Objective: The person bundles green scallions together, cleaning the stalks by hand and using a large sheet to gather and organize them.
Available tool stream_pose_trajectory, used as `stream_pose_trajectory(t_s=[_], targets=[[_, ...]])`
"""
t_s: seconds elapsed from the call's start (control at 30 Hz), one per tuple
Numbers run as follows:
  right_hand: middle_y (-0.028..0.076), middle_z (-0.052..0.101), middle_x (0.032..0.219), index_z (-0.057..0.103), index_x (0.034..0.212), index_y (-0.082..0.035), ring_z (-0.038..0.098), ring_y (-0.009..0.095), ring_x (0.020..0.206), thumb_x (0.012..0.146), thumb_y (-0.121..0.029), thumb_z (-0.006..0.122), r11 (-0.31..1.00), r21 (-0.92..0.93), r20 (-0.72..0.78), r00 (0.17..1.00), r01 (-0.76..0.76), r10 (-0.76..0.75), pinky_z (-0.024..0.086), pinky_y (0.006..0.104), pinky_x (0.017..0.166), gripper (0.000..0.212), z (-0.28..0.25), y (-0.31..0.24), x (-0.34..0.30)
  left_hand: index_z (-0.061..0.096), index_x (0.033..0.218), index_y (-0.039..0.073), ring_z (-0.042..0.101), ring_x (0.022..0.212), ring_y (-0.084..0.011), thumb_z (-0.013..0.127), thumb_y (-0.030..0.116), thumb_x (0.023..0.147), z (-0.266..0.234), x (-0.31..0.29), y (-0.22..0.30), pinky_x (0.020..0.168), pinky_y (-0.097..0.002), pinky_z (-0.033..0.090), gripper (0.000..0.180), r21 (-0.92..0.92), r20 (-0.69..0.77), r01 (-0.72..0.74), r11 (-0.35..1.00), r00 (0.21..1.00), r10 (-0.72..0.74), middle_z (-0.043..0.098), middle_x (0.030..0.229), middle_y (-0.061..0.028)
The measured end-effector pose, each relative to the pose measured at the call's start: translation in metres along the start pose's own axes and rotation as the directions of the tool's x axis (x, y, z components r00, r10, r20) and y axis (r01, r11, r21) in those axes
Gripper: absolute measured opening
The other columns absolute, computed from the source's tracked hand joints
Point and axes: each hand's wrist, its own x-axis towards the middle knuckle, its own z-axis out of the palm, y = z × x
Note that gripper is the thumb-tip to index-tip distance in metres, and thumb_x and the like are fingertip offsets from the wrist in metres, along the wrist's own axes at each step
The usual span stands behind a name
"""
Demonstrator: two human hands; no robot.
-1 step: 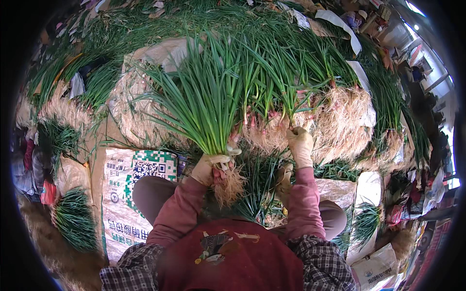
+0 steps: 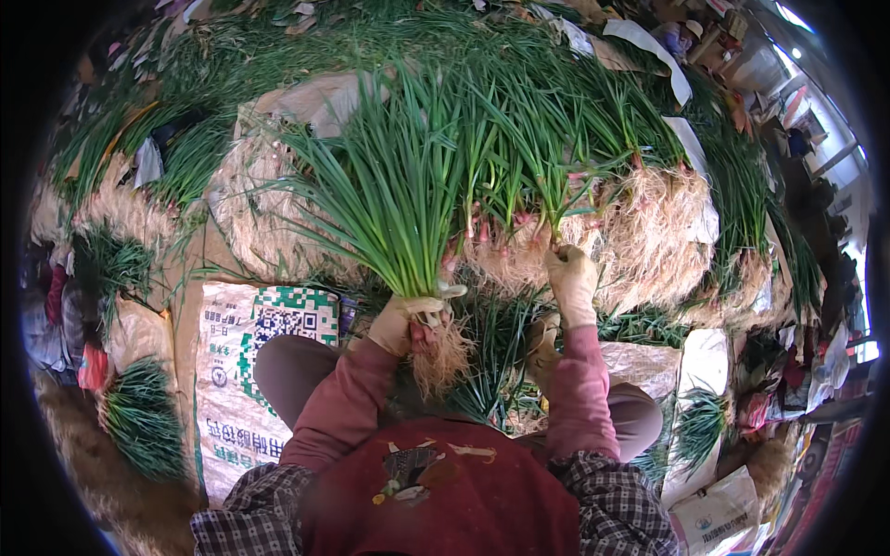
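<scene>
White printed sack [image 2: 250, 371] (green checkered label) beside left hand [image 2: 400, 322].

The left hand [image 2: 400, 322] wraps the bunch [image 2: 394, 199], hiding the stalk bases inside its grip. The right hand's [image 2: 572, 280] fingertips vanish among roots of the pile [image 2: 640, 232]. A sack [image 2: 246, 371] disappears under the knee. Things at the right rim are too small and bent to tell.
</scene>
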Motion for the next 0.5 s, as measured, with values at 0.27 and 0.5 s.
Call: stream_pose_trajectory(t_s=[0.27, 0.5], targets=[[0.005, 0.064, 0.076, 0.066, 0.093, -0.002, 0.059, 0.015, 0.069, 0.086, -0.012, 0.063, 0.675, 0.727, 0.421, 0.859, -0.129, -0.29, 0.048, 0.0276, 0.065, 0.013, 0.024, -0.036, -0.104, 0.054, 0.115, -0.005, 0.053, 0.045, -0.0126, 0.057, 0.01, 0.078, -0.008, 0.014, -0.021, 0.044, -0.0207, 0.045, 0.04, 0.186, -0.058, 0.113, 0.976, 0.993, -0.104, 0.062, 0.071, -0.0103], [0.003, 0.063, 0.073, 0.066, 0.089, -0.001, 0.055, 0.01, 0.064, 0.087, -0.008, 0.06, 0.445, 0.824, 0.432, 0.897, -0.35, -0.093, 0.046, 0.0235, 0.06, 0.01, 0.072, -0.055, -0.078, 0.052, 0.114, -0.003, 0.053, 0.046, -0.0162, 0.058, 0.008, 0.075, -0.013, 0.008, -0.016, 0.05, -0.0251, 0.048, 0.041, 0.208, -0.056, 0.167, 0.964, 0.986, -0.158, 0.059, 0.072, -0.0119]])
